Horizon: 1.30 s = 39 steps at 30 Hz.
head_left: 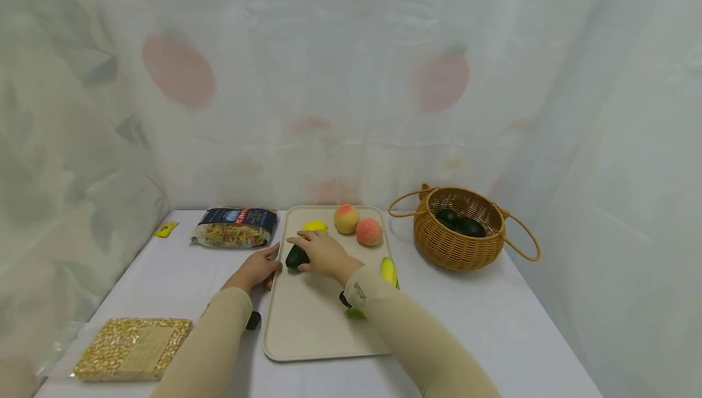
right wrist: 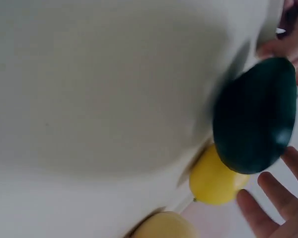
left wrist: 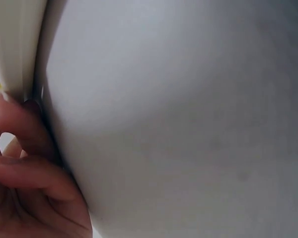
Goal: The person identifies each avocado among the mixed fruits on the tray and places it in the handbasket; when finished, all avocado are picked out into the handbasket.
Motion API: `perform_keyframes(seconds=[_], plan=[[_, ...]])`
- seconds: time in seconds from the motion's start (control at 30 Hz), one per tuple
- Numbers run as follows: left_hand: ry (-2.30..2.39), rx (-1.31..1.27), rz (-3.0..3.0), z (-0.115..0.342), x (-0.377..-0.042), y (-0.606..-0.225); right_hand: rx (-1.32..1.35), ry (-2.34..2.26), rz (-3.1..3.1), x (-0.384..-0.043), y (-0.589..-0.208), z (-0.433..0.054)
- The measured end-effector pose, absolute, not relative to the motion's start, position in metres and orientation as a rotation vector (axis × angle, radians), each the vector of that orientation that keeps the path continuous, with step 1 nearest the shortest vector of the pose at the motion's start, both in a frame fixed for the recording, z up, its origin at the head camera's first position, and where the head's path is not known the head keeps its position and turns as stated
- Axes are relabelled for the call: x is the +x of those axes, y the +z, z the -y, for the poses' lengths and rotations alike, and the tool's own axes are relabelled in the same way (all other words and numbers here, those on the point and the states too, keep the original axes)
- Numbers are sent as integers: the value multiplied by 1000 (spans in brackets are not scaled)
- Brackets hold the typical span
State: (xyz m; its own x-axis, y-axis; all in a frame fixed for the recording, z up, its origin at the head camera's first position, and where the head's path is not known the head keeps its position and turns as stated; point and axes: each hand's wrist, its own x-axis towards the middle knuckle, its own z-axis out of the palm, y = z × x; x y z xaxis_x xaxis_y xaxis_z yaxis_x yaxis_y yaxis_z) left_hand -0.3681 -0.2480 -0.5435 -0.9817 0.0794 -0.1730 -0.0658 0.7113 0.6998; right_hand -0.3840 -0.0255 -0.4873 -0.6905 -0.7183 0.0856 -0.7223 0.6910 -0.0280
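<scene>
My left hand (head_left: pixel 256 269) grips the left rim of a beige tray (head_left: pixel 307 331), its fingertips pinching the edge in the left wrist view. Over the tray's left side, my right hand (head_left: pixel 325 256) holds a dark green avocado (head_left: pixel 296 258) between thumb and fingers. In the right wrist view the avocado (right wrist: pixel 256 116) overlaps a yellow lemon (right wrist: pixel 213 178), and some fingers stand spread away from it. Two peaches (head_left: pixel 347 219) lie at the tray's back right. A yellow banana-like fruit (head_left: pixel 388 270) and a green piece (head_left: pixel 355 312) are partly hidden by my right sleeve.
Right of the tray stands a wicker basket (head_left: pixel 457 252) with avocados (head_left: pixel 468 226) inside. A noodle bag (head_left: pixel 236 227) lies at the back left, with a small yellow packet (head_left: pixel 166 229) beside it. A bag of yellow grains (head_left: pixel 131 349) lies at the front left.
</scene>
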Motion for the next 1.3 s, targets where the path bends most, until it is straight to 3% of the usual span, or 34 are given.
perform_keyframes(seconds=[0.47, 0.97, 1.3], plan=[[1099, 2, -2751, 247, -370, -543, 1226, -139, 2742, -383, -499, 18], [1206, 39, -2695, 254, -377, -565, 1158, 68, 2880, -374, -503, 1], [1222, -9, -2701, 250, -369, -551, 996, 322, 2801, -381, -468, -34]])
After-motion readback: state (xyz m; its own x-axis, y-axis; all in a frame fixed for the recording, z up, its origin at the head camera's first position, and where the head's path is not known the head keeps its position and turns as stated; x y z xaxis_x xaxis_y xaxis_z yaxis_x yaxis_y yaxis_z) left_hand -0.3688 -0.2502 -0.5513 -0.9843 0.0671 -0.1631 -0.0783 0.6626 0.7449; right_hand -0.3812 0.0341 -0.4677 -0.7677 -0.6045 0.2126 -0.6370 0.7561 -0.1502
